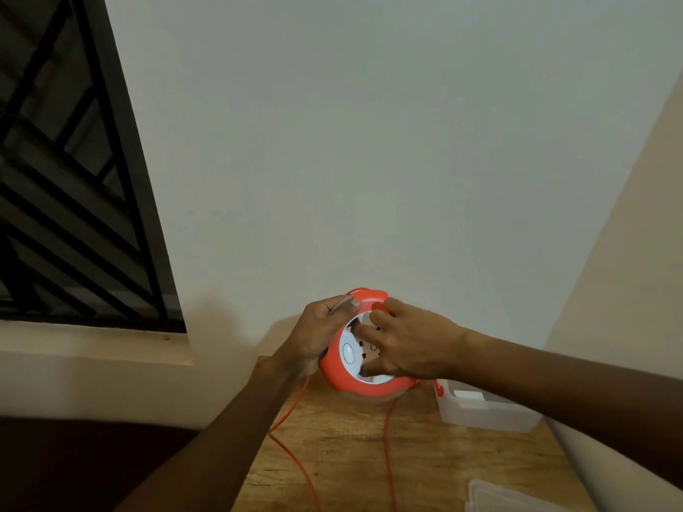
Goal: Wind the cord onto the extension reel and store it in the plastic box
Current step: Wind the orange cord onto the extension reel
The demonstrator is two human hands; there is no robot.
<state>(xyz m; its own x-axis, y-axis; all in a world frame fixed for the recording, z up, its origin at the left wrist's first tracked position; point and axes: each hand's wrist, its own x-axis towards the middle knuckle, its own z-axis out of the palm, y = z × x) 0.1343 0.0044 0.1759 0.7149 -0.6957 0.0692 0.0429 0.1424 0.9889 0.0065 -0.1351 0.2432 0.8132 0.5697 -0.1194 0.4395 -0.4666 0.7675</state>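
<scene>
A: What's at nine o'clock of the reel?
B: The left hand (318, 336), fingers curled round the rim of the orange extension reel (364, 349), held above the wooden table (369, 456).
A: And at three o'clock?
B: The right hand (410, 343), fingers spread, pressing the white face. The cord (292, 448) trails toward six o'clock; the plastic box (488, 413) sits at four o'clock.

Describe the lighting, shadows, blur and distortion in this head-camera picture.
Head view: dim, warm light; the hands, left and right, and the reel cast a soft shadow on the wall behind; wide-angle distortion slants the window frame and wall corner; the left fingers by the reel's rim look slightly motion-blurred; the cord and box on the table read clearly; no glare.
</scene>
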